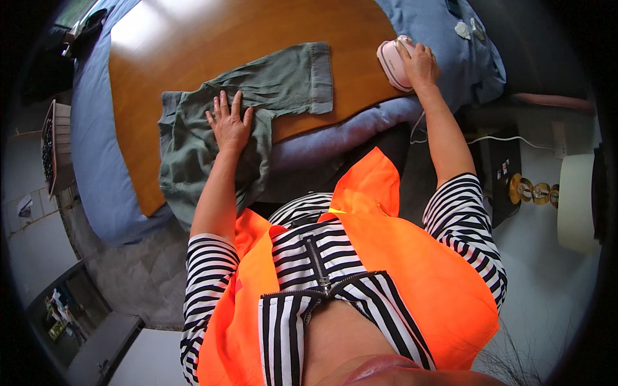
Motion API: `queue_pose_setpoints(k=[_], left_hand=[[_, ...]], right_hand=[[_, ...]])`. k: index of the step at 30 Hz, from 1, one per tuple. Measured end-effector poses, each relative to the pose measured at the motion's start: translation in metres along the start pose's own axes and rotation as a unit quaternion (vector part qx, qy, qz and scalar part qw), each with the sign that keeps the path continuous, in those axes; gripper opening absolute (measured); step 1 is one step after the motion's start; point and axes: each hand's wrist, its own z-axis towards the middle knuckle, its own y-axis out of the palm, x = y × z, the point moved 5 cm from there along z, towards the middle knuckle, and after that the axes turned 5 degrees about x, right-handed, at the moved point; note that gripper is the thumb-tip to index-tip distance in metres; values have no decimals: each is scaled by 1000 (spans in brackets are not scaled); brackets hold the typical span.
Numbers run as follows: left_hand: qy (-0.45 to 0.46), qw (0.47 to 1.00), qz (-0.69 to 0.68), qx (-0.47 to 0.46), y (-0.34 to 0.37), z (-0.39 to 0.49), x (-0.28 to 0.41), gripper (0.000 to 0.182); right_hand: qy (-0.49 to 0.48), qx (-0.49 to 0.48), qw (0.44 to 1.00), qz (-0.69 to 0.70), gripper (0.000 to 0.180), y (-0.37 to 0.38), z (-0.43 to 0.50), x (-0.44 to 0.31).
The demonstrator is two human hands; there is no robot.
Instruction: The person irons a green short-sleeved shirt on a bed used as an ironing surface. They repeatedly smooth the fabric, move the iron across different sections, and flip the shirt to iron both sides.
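A green garment with paler cuff-like bands (285,82) lies partly on a brown board (357,62) and hangs over its near edge towards me. My left hand (231,126) rests flat on the cloth with its fingers spread. One sleeve or leg of the garment stretches to the right, with some creases. At the board's right end my right hand (419,65) is closed around a small pink iron (395,65), which stands to the right of the garment, apart from it. The underside of the iron is hidden.
Blue bedding (96,159) lies under and around the board. A white cord (507,138) runs off to the right, near a table lamp (574,200). A crumpled white item (462,30) lies at the upper right. A basket-like container (60,144) stands at the left.
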Motion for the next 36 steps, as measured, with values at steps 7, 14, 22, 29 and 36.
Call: queue_pose_setpoints(k=[7,14,22,29,36], left_hand=[[8,1000,0,26,0,-2,-2,61],[-17,997,-70,35,-10,1,0,61],[-16,988,-116,103,-21,28,-32,45],[-8,997,-19,70,-15,21,-38,48],[-23,997,-17,69,-18,21,-34,49]], right_hand=[[-75,4,995,68,65,16,11,-3],[-82,-6,991,108,59,-54,11,-53],[-295,23,912,283,42,-73,-40,-249],[-265,-31,926,269,46,-45,-87,-358],[-274,-19,934,228,44,-18,-89,-378]])
